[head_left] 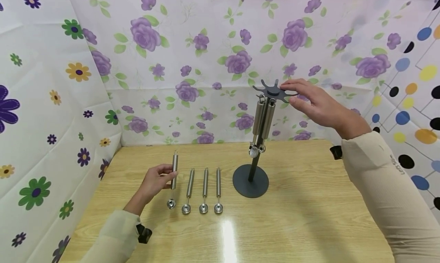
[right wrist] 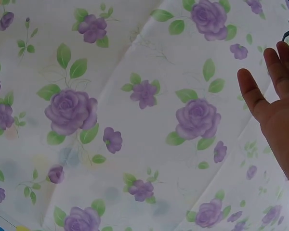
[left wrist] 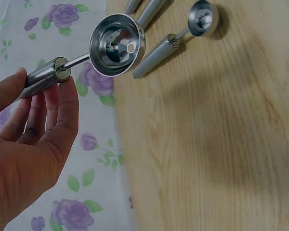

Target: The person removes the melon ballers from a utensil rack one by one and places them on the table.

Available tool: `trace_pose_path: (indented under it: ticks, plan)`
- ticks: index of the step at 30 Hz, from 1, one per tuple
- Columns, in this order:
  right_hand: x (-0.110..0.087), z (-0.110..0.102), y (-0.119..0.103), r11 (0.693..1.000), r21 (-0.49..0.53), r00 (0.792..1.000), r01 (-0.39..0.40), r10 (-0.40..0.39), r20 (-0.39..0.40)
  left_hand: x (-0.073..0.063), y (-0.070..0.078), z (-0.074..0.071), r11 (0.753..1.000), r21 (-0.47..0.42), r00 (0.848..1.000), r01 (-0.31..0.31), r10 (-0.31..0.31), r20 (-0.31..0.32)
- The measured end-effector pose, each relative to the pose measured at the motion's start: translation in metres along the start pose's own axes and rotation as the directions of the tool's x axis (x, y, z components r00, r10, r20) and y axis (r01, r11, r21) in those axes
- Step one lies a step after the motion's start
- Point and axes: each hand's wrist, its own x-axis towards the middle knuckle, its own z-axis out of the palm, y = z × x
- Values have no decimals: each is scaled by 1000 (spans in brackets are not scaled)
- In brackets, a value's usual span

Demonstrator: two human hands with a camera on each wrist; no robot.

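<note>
Steel shows at both ends of the scoop [head_left: 173, 182] because your left hand [head_left: 154, 182] pinches its handle midway, leaving bowl and loop free beside three more scoops [head_left: 205, 183] lined up on the surface [head_left: 295, 217]. Your right hand [head_left: 317, 104] has a loose grip, fingers nearly straight, touching the dark stand's [head_left: 255, 165] top, probably steadying it where hanging scoops [head_left: 269, 119] load one side.

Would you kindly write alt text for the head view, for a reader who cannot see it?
A person's left hand holds a metal scoop, left of three similar scoops on a wooden table. The right hand touches the pronged top of a dark stand with metal utensils hanging from it. A purple-flowered sheet hangs behind.
</note>
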Motion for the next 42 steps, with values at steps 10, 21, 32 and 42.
trace_pose_path:
  ticks: [10,21,32,42]
  plan:
    - [-2,0,-1,1000,-1,1000,-10,10,-7,9,-21,1,997,19,997,69,-68,-39]
    - [-3,-1,0,1000,-6,1000,-24,24,-19,20,-40,6,992,31,992,123,-121,-36]
    - [-3,-1,-1,1000,-4,999,-29,29,-16,32,-56,11,978,43,979,203,-202,-26]
    - [-1,-1,-3,999,2,999,-48,48,-5,45,-64,16,961,116,968,251,-248,-42]
